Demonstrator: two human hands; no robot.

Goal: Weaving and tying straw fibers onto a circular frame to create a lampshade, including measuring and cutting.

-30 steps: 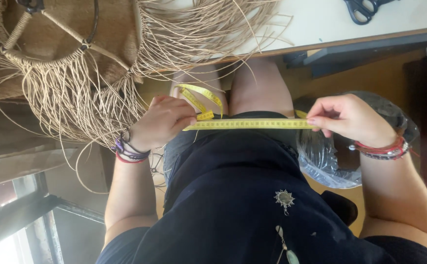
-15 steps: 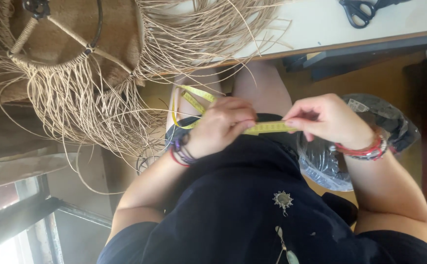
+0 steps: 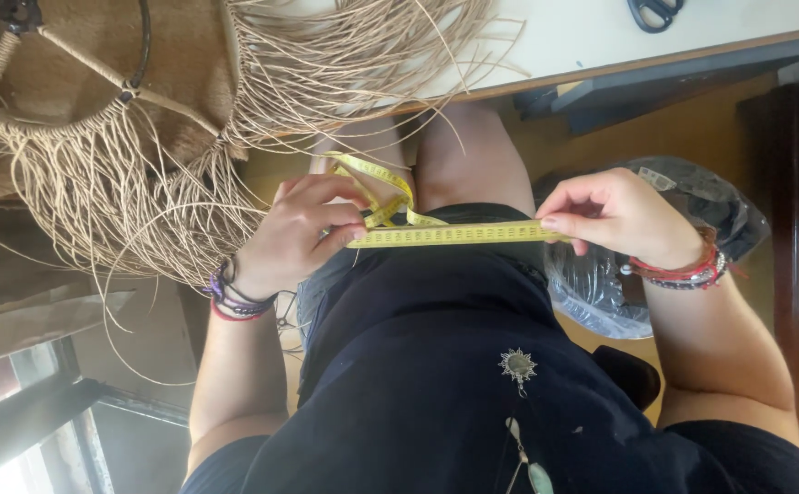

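- Yellow flexible measuring tape [image 3: 454, 235] stretched flat over the lap, below the white counter [image 3: 601, 37].
- Left hand [image 3: 303, 233]: grip pinched shut on one end, slack looped above.
- Right hand [image 3: 615, 215]: fingertips clamped on the other end.
- Judged light, limp, smooth; holds straight only under tension, so pinch near the ends.

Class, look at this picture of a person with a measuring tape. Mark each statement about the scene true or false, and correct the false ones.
1. Both hands hold a yellow measuring tape. True.
2. The tape is stretched between the left hand and the right hand. True.
3. The scissors lie in the person's lap. False: they lie on the white table.
4. Only the right wrist wears bracelets. False: both wrists do.
5. Straw-coloured fibres hang from a woven piece beside the left hand. True.
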